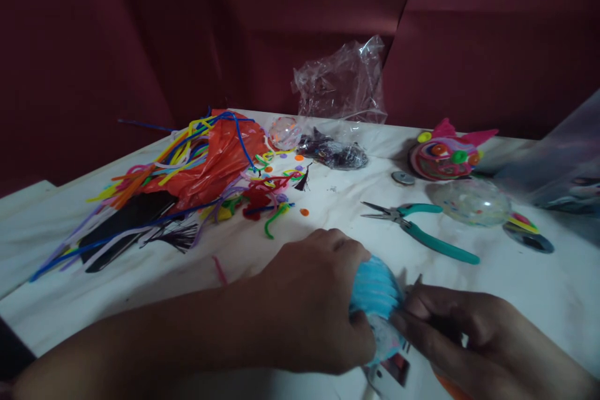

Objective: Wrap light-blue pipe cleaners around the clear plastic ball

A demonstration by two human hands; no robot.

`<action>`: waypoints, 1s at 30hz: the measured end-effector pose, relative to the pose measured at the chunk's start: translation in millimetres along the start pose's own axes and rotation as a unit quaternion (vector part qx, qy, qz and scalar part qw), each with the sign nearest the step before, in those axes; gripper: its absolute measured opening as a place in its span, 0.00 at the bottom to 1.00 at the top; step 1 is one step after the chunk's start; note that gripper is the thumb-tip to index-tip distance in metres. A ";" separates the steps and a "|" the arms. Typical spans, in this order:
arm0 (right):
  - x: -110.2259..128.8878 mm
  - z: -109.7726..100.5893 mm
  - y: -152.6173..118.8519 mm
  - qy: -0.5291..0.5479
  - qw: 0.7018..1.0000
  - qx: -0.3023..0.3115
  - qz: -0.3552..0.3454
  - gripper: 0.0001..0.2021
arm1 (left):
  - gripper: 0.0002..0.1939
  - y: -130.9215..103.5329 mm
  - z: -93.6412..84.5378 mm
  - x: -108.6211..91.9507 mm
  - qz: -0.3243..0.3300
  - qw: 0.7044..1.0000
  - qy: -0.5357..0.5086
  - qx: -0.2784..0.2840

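Observation:
A round ball (pixel 375 287), banded with light blue fuzzy strips and clear in its lower part, is gripped in my left hand (pixel 323 306). The fingers go over its far side and the thumb presses the near side. At the ball's right edge, my right hand (pixel 473 331) is closed with its fingertips pinched against or just beside the blue part. A thin pointed tip shows above those fingers, but what it belongs to is hidden. Under the right hand a bit of orange peeks out. Below the ball lies a flat piece with a dark red patch (pixel 397 369), partly covered.
Green-handled pliers (pixel 417 228) lie beyond my hands. A decorated pink head (pixel 443 156), a clear dotted ball (pixel 471 203) and grey discs stand right. Left are an orange-red plastic bag (pixel 220 156), colourful pipe cleaners (pixel 178 150) and black tassels. Clear plastic wrapping (pixel 342 84) is at the back.

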State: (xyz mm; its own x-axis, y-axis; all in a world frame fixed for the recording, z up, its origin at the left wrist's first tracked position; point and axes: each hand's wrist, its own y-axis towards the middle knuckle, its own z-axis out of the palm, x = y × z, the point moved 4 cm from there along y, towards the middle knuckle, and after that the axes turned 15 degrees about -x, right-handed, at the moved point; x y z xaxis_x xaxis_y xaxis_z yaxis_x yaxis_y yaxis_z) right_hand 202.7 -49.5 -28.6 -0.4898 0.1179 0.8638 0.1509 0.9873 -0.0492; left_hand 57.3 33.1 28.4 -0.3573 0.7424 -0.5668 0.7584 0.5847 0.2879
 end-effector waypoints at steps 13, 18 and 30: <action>-5.2 -6.8 4.0 -0.003 0.995 -0.093 0.042 0.22 | 0.21 -0.7 -2.2 -1.1 -0.018 1.000 -0.005 0.008; -3.0 -1.0 1.3 0.008 0.998 -0.058 0.023 0.23 | 0.23 0.8 -10.0 1.7 -0.056 0.997 -0.035 0.036; -3.6 7.6 -1.5 0.000 1.000 0.027 -0.003 0.18 | 0.21 4.3 -2.6 6.0 -0.040 0.999 -0.010 -0.006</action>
State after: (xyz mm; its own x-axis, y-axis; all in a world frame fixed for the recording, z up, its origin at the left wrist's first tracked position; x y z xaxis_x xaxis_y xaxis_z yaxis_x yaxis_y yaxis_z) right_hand 197.7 -50.5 -35.5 -0.4906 0.1122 0.8641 0.1023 0.9922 -0.0708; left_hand 57.0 40.9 28.2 -0.4052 0.6868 -0.6034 0.7213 0.6457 0.2506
